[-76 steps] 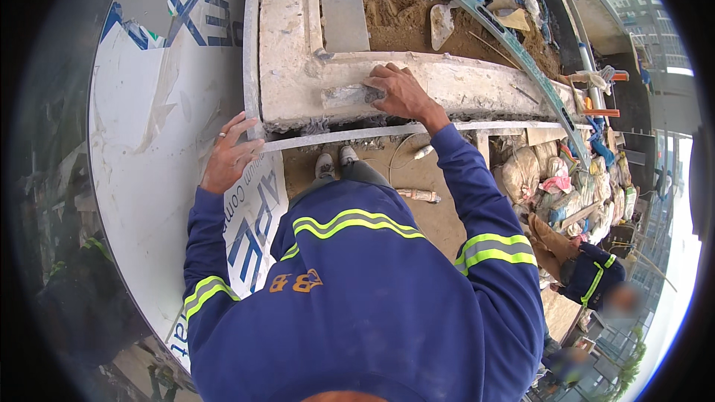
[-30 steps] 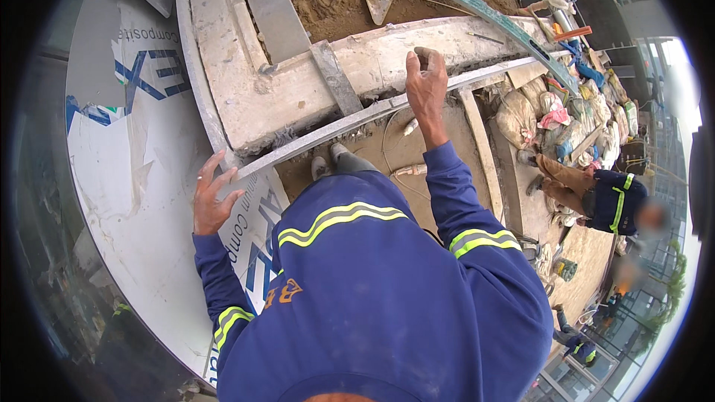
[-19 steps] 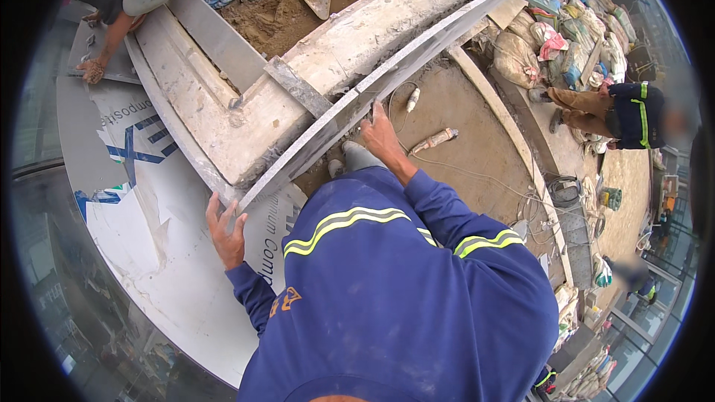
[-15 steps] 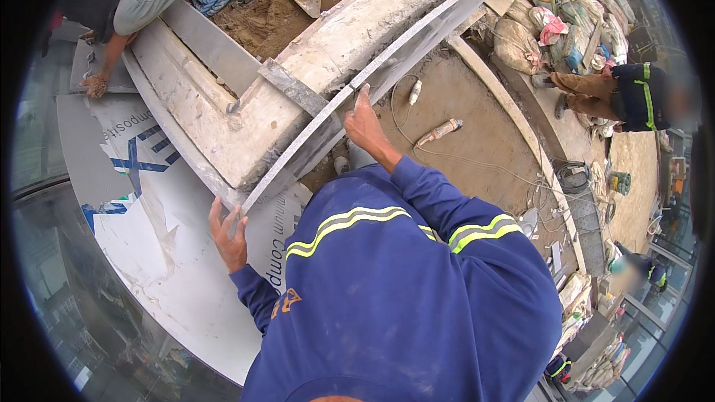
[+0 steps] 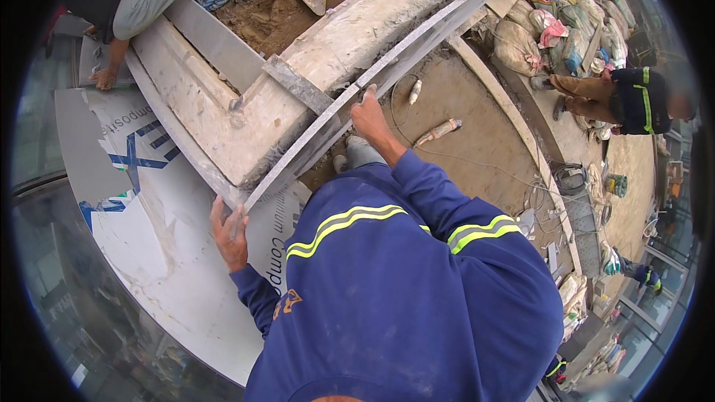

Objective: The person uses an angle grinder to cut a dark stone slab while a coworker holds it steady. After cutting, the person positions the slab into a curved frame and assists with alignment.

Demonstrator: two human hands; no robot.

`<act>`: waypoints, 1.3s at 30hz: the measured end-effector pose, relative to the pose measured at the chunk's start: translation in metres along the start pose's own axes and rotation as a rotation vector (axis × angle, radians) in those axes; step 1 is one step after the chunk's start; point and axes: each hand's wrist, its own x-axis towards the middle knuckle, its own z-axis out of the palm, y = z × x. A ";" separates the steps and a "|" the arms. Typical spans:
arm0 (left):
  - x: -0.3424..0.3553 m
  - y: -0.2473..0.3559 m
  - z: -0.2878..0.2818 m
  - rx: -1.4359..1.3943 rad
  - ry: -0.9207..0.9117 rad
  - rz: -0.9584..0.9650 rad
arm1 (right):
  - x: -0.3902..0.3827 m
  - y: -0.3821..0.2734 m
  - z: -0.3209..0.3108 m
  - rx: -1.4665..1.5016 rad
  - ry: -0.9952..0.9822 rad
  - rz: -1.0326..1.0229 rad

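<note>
A white sheet (image 5: pixel 179 283), smooth beneath peeling film, is spread beside an L-shaped concrete curb (image 5: pixel 261 141), pale and pitted. Along the curb's front, a thin grey slab (image 5: pixel 311 141) is stood on edge. A straight, rough strip (image 5: pixel 299 85) is laid across the curb, one end at the slab's top, perhaps to keep the gap even. By the left hand (image 5: pixel 230 234), its grip apart, the slab's near corner is touched, seemingly for steadiness. At a joint, the top edge is fingered by the right hand (image 5: pixel 369 117), probably to feel alignment; whether that grip is closed cannot be told.
</note>
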 end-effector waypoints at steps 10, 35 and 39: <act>0.005 0.005 -0.001 -0.028 0.045 0.034 | 0.001 0.017 0.024 -0.253 0.104 -0.214; -0.042 -0.050 0.213 -1.398 0.537 -0.948 | 0.069 0.110 -0.110 -0.183 -0.115 0.314; -0.047 -0.060 0.211 -1.422 0.657 -0.985 | 0.070 0.094 -0.115 -0.192 -0.140 0.332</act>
